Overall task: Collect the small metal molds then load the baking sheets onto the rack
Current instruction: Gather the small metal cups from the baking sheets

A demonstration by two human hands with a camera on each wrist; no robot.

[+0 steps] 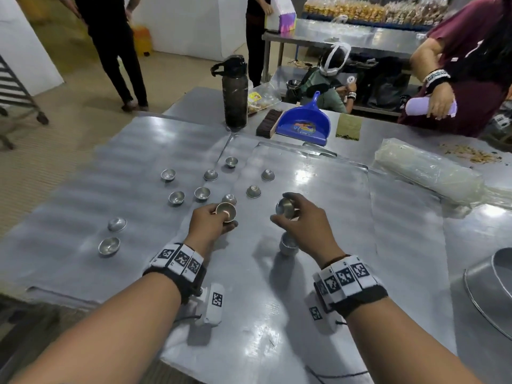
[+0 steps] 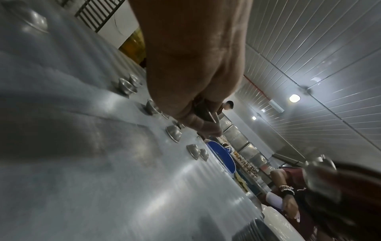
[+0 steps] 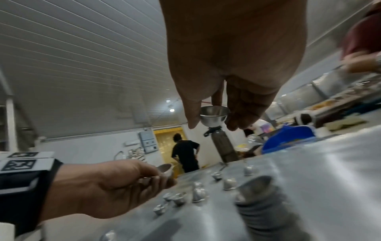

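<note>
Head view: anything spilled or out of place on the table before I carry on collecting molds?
Yes: brown crumbs lie scattered on the table's far right edge, beyond the plastic roll. The loose molds sit unevenly, some upturned, some upside down. Nothing looks damaged.

Commercial bakery kitchen, steel worktables (image 1: 388, 245), metal molds (image 1: 168, 174), bagged baked goods (image 1: 360, 9)

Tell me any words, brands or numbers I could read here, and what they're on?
None can be read.
Blue dustpan: colourful sticker, print too blurred.
Wristbands: black-and-white square code patterns only, no letters.
Yellow packet behind the dark bottle: print too small.
</note>
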